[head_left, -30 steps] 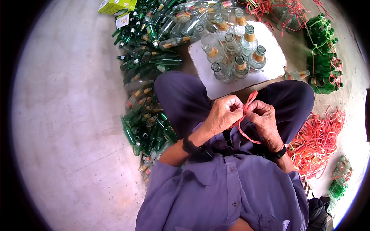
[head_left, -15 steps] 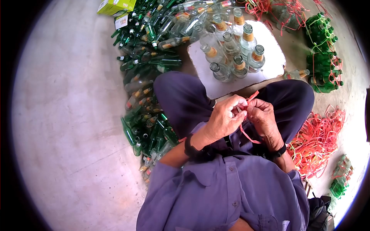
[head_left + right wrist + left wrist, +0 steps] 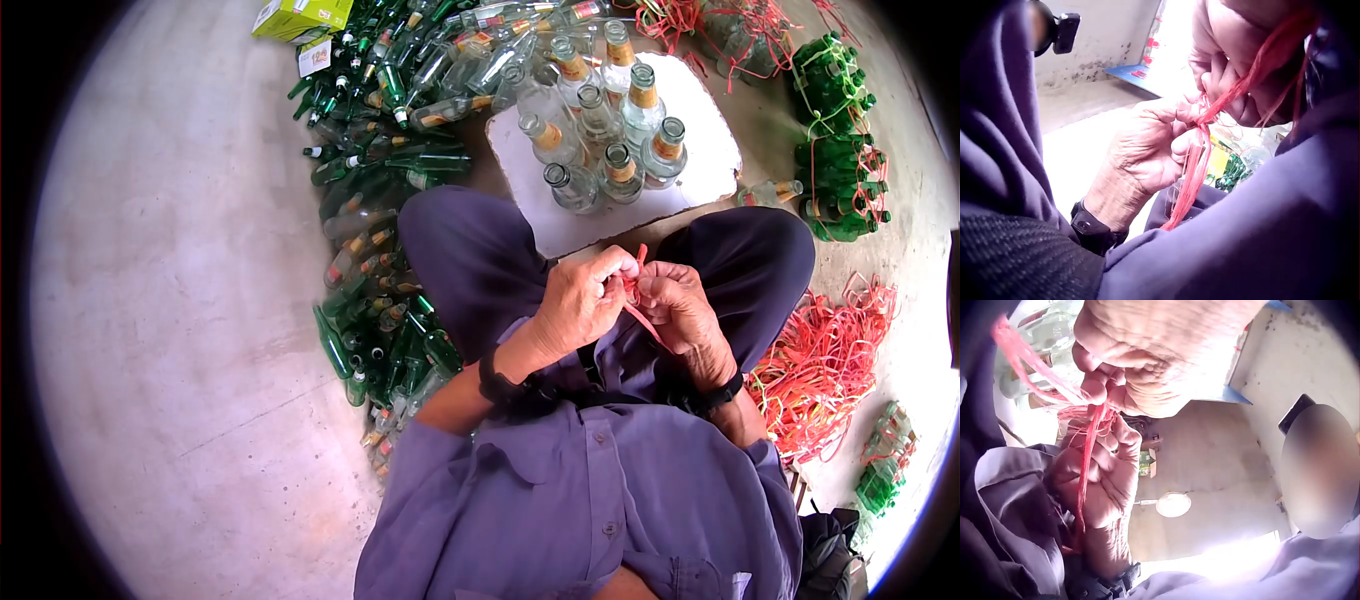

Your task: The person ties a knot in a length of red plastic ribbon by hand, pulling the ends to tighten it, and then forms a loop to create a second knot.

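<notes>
Both hands meet over the person's lap in the head view. My left hand (image 3: pixel 580 305) pinches a red plastic ribbon (image 3: pixel 648 325) between thumb and curled fingers. Close beside it, my right hand (image 3: pixel 684 308) pinches the same ribbon, fingertips right against the left ones. A short end rises above the fingers and a longer tail hangs toward the lap. In the left wrist view the ribbon (image 3: pixel 1088 469) looks twisted and frayed where the hands meet. The right wrist view shows ribbon strands (image 3: pixel 1200 131) crossing at the fingertips; the fingers partly hide the crossing.
Several clear glass bottles (image 3: pixel 600 120) stand on a white board (image 3: pixel 710 130) ahead. Green and clear bottles (image 3: pixel 390 170) lie heaped at left. At right are a pile of red ribbon (image 3: pixel 815 375) and tied green bottle bundles (image 3: pixel 840 180). A yellow-green box (image 3: pixel 305 15) sits far left.
The ribbon's upper end has swung from leaning right to nearly upright, and its curved lower tail has become straighter. The left fingers have shifted around the ribbon. The bottles stand unmoved.
</notes>
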Demonstrator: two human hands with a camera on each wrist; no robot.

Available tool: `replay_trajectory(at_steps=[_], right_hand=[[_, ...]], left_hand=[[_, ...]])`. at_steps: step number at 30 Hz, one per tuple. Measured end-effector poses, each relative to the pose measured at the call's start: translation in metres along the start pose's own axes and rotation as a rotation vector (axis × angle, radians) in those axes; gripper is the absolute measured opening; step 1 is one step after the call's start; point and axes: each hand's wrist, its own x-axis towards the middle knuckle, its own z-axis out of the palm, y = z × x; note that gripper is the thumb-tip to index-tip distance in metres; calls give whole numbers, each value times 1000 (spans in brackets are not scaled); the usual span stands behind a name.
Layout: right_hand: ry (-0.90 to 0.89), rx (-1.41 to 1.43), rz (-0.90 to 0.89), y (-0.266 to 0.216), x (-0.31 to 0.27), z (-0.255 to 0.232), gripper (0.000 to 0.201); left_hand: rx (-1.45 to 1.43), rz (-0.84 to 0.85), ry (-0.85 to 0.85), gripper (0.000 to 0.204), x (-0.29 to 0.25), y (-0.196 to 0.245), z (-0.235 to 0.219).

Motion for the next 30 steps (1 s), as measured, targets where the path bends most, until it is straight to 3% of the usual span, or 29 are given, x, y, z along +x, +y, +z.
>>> replay_trajectory(at_steps=[8,13,20,22,23,25,30], right_hand=[[38,10,-25,4,3,-2,2],[70,27,-26,1,2,5,2],[-24,11,26,1,1,-1,2],[-33,27,39,1,1,0,2],[-23,-2,37,1,0,1,2],[-13,-32,34,-1,-1,4,2],[-49,3,3,3,2,-2,4]], left_hand=[[-177,-170,-96,9,-5,4,-6],[-41,-8,45,10,-8,-3,6],[110,52,-3,6,-5,-1,-1],[-225,-259,-85,6,-4,6,-4],[-226,-259,-86,6,-4,7,-5],[-491,-488,-145,9,-3,7,-8],[-538,-493,-161,7,0,8,-10]])
